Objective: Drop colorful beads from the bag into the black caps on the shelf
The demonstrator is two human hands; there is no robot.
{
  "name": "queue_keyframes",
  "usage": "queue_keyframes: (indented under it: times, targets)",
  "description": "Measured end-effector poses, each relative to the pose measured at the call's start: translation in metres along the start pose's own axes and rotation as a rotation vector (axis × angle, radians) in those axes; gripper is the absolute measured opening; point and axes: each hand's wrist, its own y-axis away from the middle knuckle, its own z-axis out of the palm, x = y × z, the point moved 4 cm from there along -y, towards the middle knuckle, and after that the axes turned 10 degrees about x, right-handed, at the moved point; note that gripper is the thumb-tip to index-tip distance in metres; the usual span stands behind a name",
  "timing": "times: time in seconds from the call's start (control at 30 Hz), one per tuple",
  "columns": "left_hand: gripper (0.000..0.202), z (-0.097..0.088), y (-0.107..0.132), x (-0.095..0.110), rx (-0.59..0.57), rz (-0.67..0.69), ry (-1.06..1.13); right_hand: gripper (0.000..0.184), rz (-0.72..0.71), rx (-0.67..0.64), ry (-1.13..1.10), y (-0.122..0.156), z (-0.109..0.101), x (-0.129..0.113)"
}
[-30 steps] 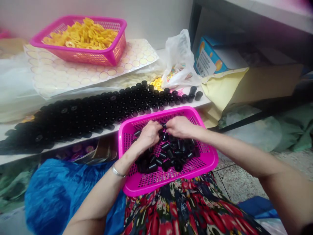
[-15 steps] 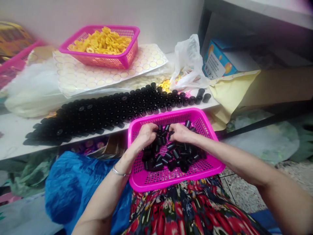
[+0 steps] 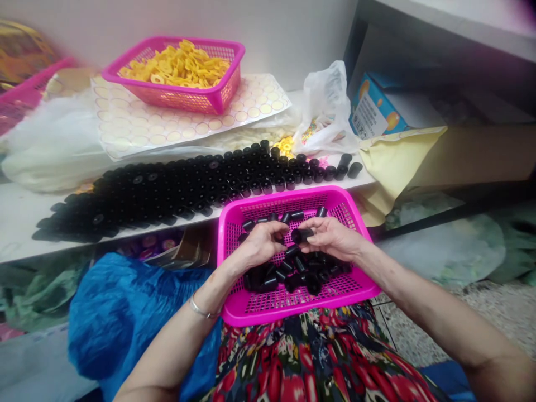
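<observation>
Black, mid-frame: pinching a tube in the right hand, likely aloft to clear the pile. Holding left hand fingers parted.

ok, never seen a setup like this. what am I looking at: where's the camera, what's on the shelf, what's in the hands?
No machine here: a person works with two bare hands. The one camera is worn on their head, looking forward and down.

In front of the person is a pink basket with loose black cylinders in it. The right hand holds one black piece over the basket. The left hand is beside it, thumb and fingers parted; I see no piece in its grip.

On the white shelf stand many black cylinders packed in rows. Behind them, a second pink basket heaped with yellow pieces sits on a sheet printed with ovals.
</observation>
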Motion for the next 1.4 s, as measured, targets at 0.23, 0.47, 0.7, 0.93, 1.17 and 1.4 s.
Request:
queue_keyframes:
  times: [0.23,0.47,0.7,0.93,1.17,1.4]
  targets:
    - [0.025,-0.005,0.003,-0.01,-0.049,0.088,-0.556,0.038,-0.02,-0.016,-0.007,0.006,0.0,0.001]
    - [0.008,-0.005,-0.003,-0.03,-0.008,0.061,-0.375,0.036,-0.125,0.078,0.044,0.019,-0.012,0.005]
    - [0.021,-0.009,0.007,-0.017,0.114,-0.264,0.547,0.04,-0.261,0.188,0.079,0.023,-0.007,0.016]
    - [0.037,-0.001,0.019,0.002,0.099,-0.489,1.053,0.035,-0.347,0.19,0.208,0.03,0.008,0.019]
    - [0.033,0.004,0.021,0.009,0.165,-0.478,1.027,0.029,-0.561,0.236,0.469,0.041,0.017,0.011]
    - [0.032,0.005,0.022,0.01,0.192,-0.418,0.958,0.024,-0.608,0.264,0.618,0.043,0.016,0.007]
